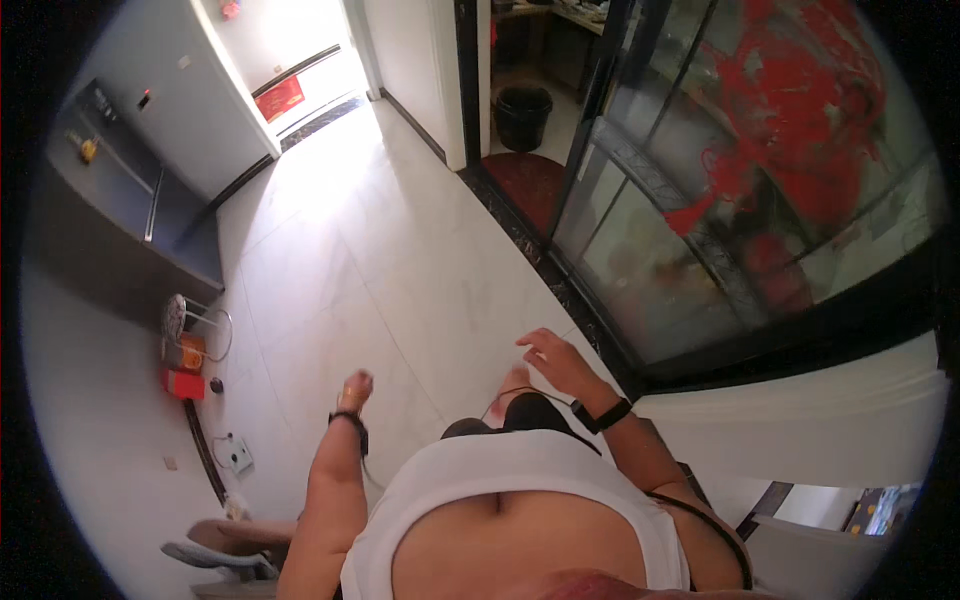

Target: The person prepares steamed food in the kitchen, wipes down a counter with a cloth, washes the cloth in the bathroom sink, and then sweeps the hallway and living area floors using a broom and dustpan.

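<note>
My left hand (pixel 357 389) hangs in front of me over the pale tiled floor (pixel 330 290). It is seen end-on and small, so its fingers cannot be made out. A dark band (pixel 352 428) circles that wrist. On the other side my right hand (pixel 560 362) is held out with its fingers apart and slightly bent, nothing in them. A black watch (pixel 600 414) is on the right wrist. Thin dark cable runs near both arms. Neither hand touches anything around it.
At right stands a black-framed glass sliding door (pixel 650 190) with red decoration, beside a doorway with a dark red mat (pixel 525 190) and a black bucket (pixel 523 117). A round stool (pixel 190 320) and red box (pixel 184 384) line the left wall. A bright doorway (pixel 300 70) lies ahead.
</note>
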The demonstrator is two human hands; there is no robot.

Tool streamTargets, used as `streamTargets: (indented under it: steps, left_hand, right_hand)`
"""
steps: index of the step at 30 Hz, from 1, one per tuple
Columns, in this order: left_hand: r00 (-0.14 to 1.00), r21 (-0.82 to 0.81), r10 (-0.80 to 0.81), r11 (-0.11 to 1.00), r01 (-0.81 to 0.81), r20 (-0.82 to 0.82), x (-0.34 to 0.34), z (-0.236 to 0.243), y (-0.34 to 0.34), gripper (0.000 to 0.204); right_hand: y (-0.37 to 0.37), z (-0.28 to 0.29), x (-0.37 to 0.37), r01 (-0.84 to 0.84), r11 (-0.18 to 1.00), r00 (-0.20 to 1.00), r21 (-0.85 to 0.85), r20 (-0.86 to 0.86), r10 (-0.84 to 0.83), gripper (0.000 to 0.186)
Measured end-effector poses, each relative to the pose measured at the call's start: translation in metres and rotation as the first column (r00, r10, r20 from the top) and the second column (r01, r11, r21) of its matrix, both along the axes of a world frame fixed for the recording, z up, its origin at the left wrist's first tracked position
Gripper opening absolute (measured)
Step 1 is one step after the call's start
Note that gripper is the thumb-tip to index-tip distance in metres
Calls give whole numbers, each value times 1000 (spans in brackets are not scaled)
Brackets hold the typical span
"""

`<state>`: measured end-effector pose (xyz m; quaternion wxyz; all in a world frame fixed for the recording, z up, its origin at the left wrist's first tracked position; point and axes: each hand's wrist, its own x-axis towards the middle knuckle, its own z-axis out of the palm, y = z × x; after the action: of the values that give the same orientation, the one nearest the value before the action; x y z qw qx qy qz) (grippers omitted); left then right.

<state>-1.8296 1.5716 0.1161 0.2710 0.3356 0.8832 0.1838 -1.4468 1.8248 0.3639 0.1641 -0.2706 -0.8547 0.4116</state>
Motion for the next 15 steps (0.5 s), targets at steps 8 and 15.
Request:
streamTargets:
  steps: [8, 15]
  left_hand:
    - [927, 243, -66, 970, -28, 370, -71, 42, 220, 17]
    - [897, -101, -249, 947, 304, 365, -162, -56, 84, 18]
  right_hand:
    - [181, -56, -90, -66, 996, 998, -56, 9, 66, 20]
    - [332, 32, -222, -213, 972, 974, 99, -63, 220, 24]
